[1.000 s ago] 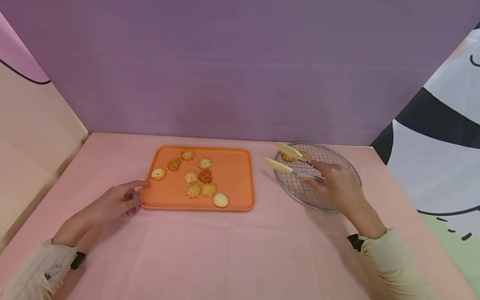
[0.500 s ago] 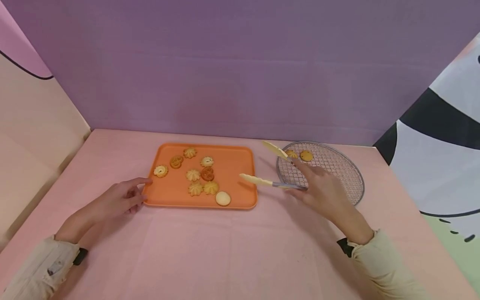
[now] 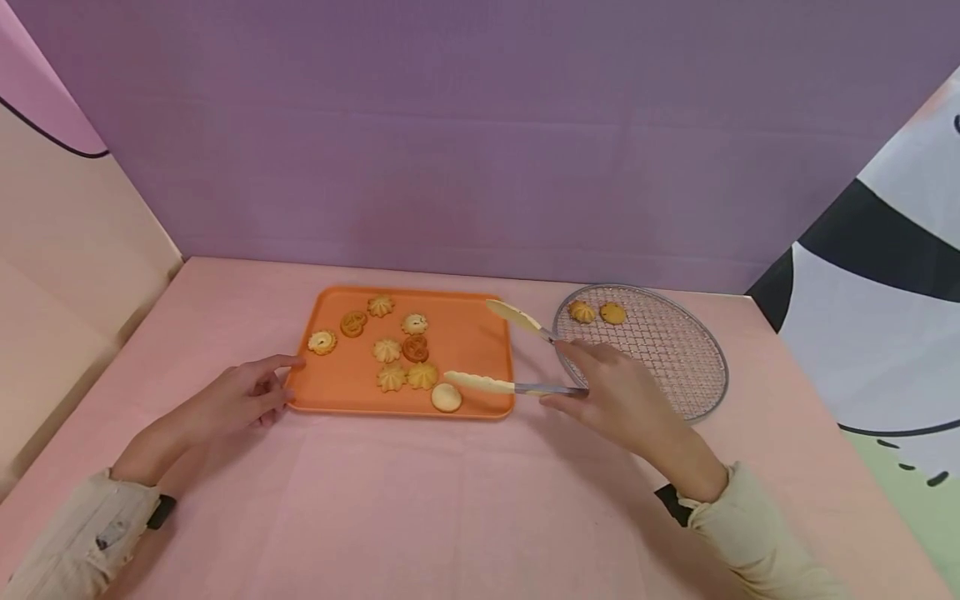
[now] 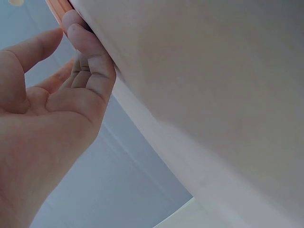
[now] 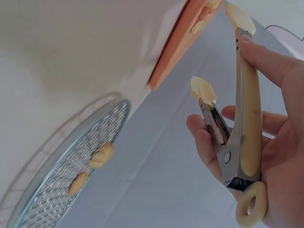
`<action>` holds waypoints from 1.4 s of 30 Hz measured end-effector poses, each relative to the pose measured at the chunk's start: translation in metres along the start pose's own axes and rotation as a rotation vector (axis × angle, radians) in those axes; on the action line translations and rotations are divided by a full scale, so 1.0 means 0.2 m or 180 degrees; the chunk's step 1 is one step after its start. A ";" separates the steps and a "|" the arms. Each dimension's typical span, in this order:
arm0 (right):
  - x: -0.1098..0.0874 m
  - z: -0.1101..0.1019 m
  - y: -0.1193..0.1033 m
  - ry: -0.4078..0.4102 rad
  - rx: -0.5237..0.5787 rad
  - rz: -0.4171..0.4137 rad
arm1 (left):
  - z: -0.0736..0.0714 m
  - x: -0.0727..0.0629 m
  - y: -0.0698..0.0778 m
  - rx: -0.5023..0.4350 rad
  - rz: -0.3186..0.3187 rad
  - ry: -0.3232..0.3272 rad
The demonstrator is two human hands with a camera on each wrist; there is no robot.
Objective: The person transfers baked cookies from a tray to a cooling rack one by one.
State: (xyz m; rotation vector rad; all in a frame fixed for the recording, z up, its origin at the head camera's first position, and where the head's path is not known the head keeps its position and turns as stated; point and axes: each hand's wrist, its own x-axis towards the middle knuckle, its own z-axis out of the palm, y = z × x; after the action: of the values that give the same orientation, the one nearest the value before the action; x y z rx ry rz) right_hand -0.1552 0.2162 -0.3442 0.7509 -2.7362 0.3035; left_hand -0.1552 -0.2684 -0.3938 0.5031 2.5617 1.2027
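My right hand (image 3: 622, 400) grips a pair of tongs (image 3: 487, 383) with steel arms and cream scalloped tips. The tongs are spread wide over the right part of the orange tray (image 3: 480, 333), with nothing between the tips. In the right wrist view the tongs' cream grip (image 5: 250, 114) lies against the palm. One tip is close to a pale round cookie (image 3: 446, 398) near the tray's front edge. My left hand (image 3: 232, 400) rests at the tray's left rim, index finger and thumb touching it, the other fingers loosely bent.
Several cookies lie on the tray, among them a flower-shaped one (image 3: 381, 306), a brown pretzel-shaped one (image 3: 416, 348) and a ring-topped one (image 3: 322, 342). Right of it, a round wire mesh rack (image 3: 660, 350) carries a swirled cookie (image 3: 582, 312) and a round cookie (image 3: 612, 313). A purple backdrop (image 3: 480, 142) rises behind.
My right hand has carried the tongs leftward from over the mesh rack to over the tray, and the tongs have spread wider. My left hand has stayed at the tray's rim.
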 end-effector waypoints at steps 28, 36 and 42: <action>0.03 0.00 -0.09 -0.0186 -0.0221 -0.0243 | 0.00 -0.01 0.02 0.0032 0.0035 -0.0001; 0.01 0.01 -0.08 -0.0290 -0.0040 -0.0274 | 0.00 -0.01 0.02 0.0044 0.0031 0.0013; 0.00 0.02 -0.07 -0.0314 -0.0049 -0.0254 | 0.00 0.00 0.01 0.0067 0.0020 0.0015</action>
State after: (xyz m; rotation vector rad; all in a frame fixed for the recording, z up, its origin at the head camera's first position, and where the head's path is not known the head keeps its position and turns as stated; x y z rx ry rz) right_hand -0.1487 0.2025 -0.3450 0.8907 -2.7878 0.2339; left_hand -0.1542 -0.2669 -0.3919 0.5142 2.5811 1.1814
